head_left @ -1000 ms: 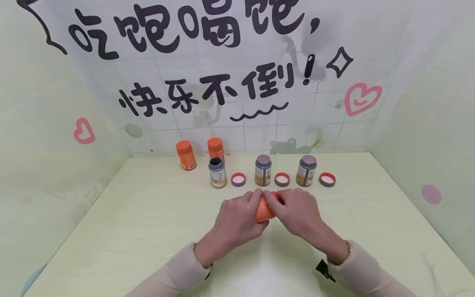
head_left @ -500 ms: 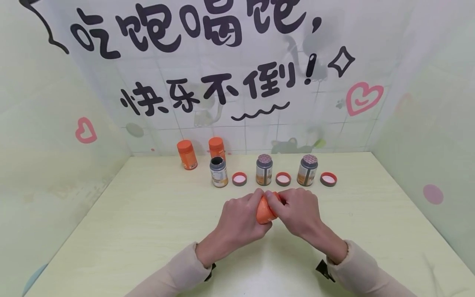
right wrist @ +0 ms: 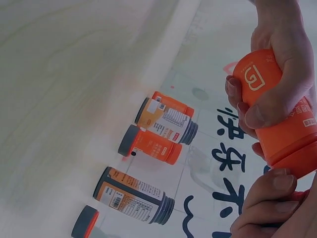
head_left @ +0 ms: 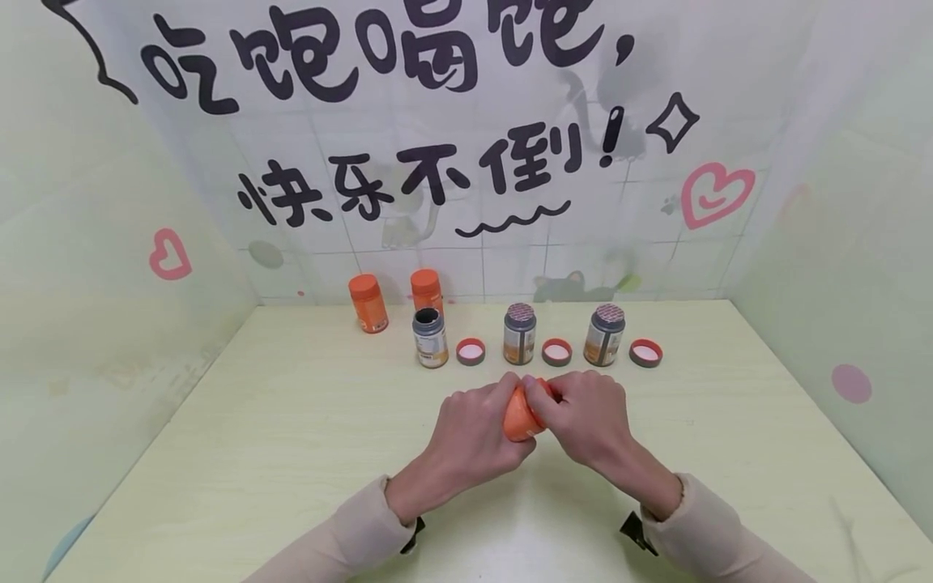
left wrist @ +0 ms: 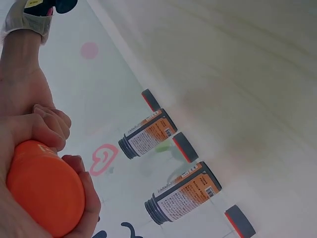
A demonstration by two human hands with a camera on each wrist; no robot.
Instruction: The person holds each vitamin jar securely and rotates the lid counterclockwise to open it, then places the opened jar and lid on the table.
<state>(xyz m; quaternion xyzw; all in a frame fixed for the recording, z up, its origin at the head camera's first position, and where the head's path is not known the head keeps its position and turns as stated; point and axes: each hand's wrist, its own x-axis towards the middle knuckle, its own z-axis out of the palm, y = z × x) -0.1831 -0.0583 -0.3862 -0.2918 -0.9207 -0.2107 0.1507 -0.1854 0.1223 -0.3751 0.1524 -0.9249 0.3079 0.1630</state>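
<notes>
Both hands meet over the table around one orange bottle (head_left: 521, 414), held tilted. My left hand (head_left: 474, 429) wraps its fingers and thumb around the bottle's body. My right hand (head_left: 592, 414) grips the orange cap end, with its thumb along the near side. Seen from the right wrist, the left hand (right wrist: 290, 69) holds the printed body, and the cap (right wrist: 297, 158) sits against the right hand's curled fingers (right wrist: 267, 198). The left wrist view shows the bottle's smooth base (left wrist: 49, 193). Much of the cap is hidden in the right hand.
Behind the hands stand an uncovered grey bottle (head_left: 431, 344) and two grey bottles with patterned seals, one central (head_left: 520, 340), one right (head_left: 604, 340). Red-rimmed lids (head_left: 470, 351) lie inner side up beside them. Two capped orange bottles (head_left: 369, 312) stand at the back left, near the wall.
The hands and the orange bottle stay almost in place, both still gripping it. The bottle has shifted very slightly, and the head view has drifted a little. The standing bottles have not moved.
</notes>
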